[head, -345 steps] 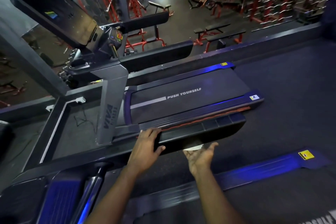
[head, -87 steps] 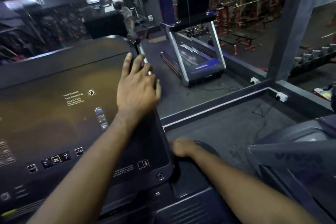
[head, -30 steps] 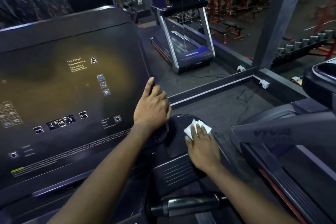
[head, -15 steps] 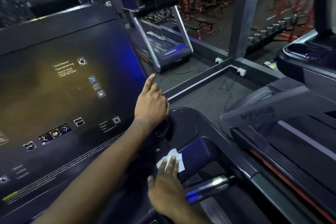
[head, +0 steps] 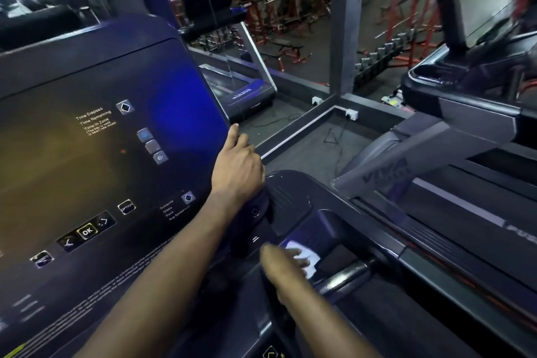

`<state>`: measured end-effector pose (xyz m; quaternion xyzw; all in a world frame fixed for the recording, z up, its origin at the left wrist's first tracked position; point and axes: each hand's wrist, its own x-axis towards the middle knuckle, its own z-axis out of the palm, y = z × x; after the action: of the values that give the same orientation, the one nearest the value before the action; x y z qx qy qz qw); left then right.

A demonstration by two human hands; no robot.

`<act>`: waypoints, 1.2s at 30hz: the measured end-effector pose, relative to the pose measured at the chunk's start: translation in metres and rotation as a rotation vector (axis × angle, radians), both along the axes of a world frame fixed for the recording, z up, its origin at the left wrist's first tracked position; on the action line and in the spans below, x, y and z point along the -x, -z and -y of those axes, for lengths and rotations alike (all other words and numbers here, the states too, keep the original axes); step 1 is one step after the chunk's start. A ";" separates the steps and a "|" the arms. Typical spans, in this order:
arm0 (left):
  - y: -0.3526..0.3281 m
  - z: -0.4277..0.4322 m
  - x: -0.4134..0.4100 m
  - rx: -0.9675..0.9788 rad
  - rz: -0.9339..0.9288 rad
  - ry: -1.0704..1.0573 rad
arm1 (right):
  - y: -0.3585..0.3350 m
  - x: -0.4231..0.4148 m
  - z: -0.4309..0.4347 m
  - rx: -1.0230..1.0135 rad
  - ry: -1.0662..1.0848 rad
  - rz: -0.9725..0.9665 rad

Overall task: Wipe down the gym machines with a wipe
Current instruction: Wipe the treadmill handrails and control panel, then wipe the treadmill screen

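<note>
Your right hand (head: 286,263) is down on the dark ledge (head: 316,229) beside the console (head: 87,160), fingers laid flat on the white wipe (head: 309,260) and pressing it to the plastic; it's blurred, so that's as fine as I can call it. Your left hand (head: 238,166) braces on the console's right edge, index finger pointing up along it. Gripping or just leaning, I can't tell.

Watch that wipe. Only flat fingers pin it, and it sits just beside the drop above the handlebar (head: 344,273). A fast stroke could let it slide out and fall. And mind that bracing hand: slip inward and you'd likely press the console's lit keys (head: 152,144).
</note>
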<state>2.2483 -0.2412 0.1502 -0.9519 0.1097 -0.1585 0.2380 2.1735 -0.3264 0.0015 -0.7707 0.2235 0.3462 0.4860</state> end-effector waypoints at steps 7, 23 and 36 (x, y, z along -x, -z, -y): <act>-0.001 -0.001 0.003 -0.003 -0.024 -0.005 | -0.018 -0.015 0.032 0.306 0.057 0.396; 0.029 -0.017 0.120 0.503 0.001 -0.005 | -0.068 0.080 0.062 0.181 -0.090 0.809; -0.006 -0.041 0.254 0.497 0.149 -0.139 | -0.122 0.137 0.061 -0.033 -0.146 0.880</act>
<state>1.9941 -0.1998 0.1559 -0.9721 -0.0160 -0.2335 0.0145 2.0367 -0.3879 0.1231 -0.8506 -0.0653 0.0222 0.5213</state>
